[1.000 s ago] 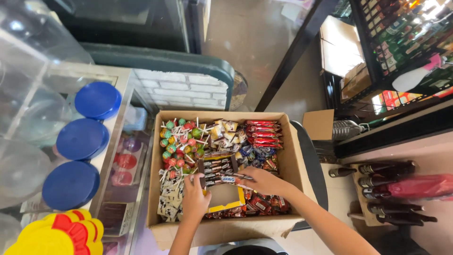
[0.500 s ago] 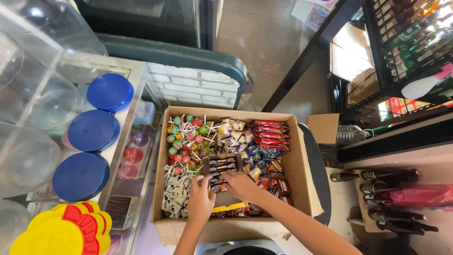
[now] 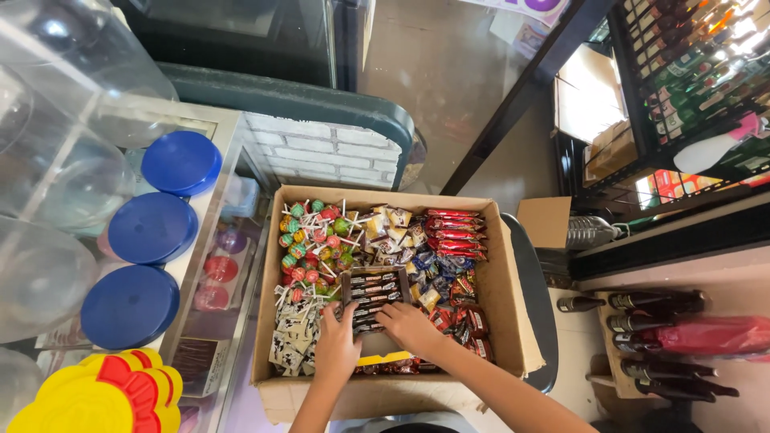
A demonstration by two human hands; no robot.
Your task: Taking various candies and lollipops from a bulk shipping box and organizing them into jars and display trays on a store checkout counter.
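Observation:
A cardboard box (image 3: 507, 289) full of sweets stands below me. Both hands are inside it, on a small open carton of dark wrapped candy bars (image 3: 370, 297) near the box's middle. My left hand (image 3: 337, 349) lies on the carton's near left side, fingers spread over it. My right hand (image 3: 411, 327) rests on its near right corner. Colourful lollipops (image 3: 314, 240) fill the box's far left, red wrapped bars (image 3: 455, 228) the far right, black-and-white wrapped sweets (image 3: 290, 341) the near left.
Three clear jars with blue lids (image 3: 152, 227) stand on a glass counter at the left, above a yellow and red lid (image 3: 104, 397). A dark chair (image 3: 536, 301) holds the box. Dark bottles (image 3: 658, 337) lie on the floor at the right, beside a smaller cardboard box (image 3: 545, 220).
My view has shifted down and nearer to the box. Both hands have drawn together onto the carton of dark bars, which now sits squarer in the middle.

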